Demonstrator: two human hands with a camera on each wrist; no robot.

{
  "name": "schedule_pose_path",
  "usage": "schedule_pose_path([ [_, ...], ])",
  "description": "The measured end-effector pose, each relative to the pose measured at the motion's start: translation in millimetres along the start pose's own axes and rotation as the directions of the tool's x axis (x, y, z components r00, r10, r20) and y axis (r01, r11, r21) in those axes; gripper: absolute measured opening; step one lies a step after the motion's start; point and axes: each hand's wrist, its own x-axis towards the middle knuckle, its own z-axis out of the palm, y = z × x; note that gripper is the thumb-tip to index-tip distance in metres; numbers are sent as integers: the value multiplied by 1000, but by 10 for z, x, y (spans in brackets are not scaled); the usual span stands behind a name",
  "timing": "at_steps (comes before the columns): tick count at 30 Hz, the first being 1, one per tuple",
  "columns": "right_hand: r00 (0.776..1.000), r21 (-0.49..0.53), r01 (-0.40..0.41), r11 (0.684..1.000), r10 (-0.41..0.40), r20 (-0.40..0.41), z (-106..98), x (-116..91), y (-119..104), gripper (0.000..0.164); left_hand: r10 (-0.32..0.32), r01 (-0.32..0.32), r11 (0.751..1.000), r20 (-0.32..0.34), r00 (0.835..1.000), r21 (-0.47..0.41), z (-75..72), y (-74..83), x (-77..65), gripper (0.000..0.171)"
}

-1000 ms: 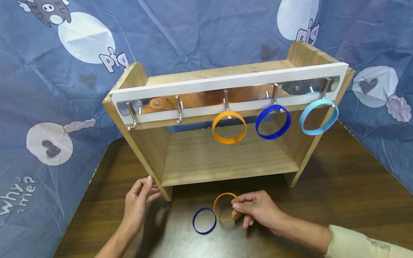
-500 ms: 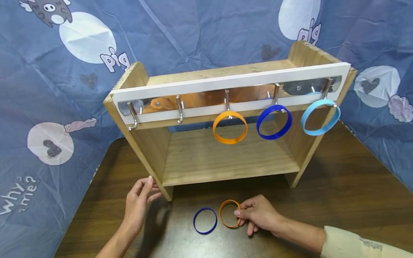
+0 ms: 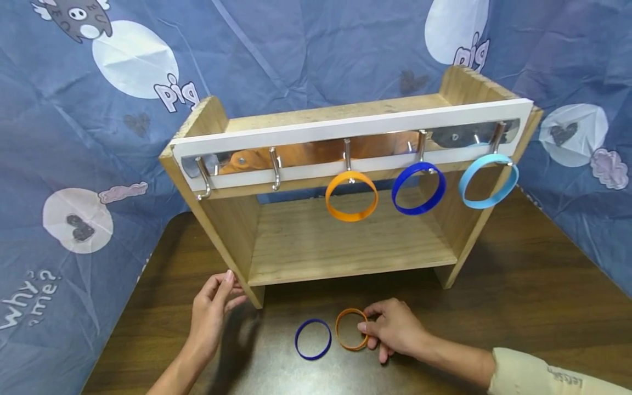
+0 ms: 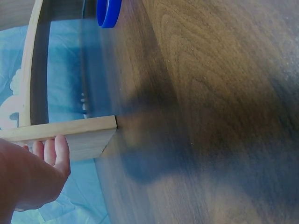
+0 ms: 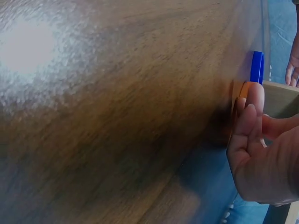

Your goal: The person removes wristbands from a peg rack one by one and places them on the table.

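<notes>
In the head view my left hand (image 3: 209, 307) rests against the outer left side of a wooden shelf unit (image 3: 350, 277); its fingertips (image 4: 60, 142) lie along the panel in the left wrist view. My right hand (image 3: 395, 329) is low over the table, thumb and index parted at the right edge of an orange wristband (image 3: 339, 336) lying there. Left of that lies a dark blue wristband (image 3: 298, 346). On the hooks of the shelf's white rail hang an orange band (image 3: 350, 217), a blue band (image 3: 418, 210) and a light blue band (image 3: 478, 204).
Two bare metal hooks, the far left one (image 3: 204, 178) and its neighbour (image 3: 275, 170), stick out from the rail. The shelf stands on a dark wooden table (image 3: 513, 296). A blue printed cloth (image 3: 276, 49) hangs behind.
My right hand has moved down and slightly right with the orange wristband, now lying flat on the table apart from the dark blue one. Its index finger has lifted off the thumb. Left hand unchanged.
</notes>
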Motion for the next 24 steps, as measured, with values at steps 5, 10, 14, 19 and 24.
schedule_pose_path([
  [5, 999, -30, 10, 999, -11, -32, -13, -10, -24, 46, -3, 3, 1000, 0, 1000, 0, 1, -1, -3, 32],
  [10, 998, -32, 50, 998, -51, -46, -100, -42, -138, 41, -5, 5, 1000, -6, 1000, 2, 5, 3, -4, 32],
  [14, 996, 17, 77, 997, -76, -53, -185, -95, -288, 36, -5, 5, 1000, -2, 1000, 7, 6, 10, -3, 34],
  [19, 991, 98, 121, 988, -114, -68, -279, -169, -481, 35, -4, 4, 1000, -4, 1000, 10, 6, 9, -1, 33],
  [24, 985, 128, 153, 980, -141, -95, -344, -208, -607, 35, 0, 0, 1000, -2, 1000, 9, 1, 7, 4, 33],
])
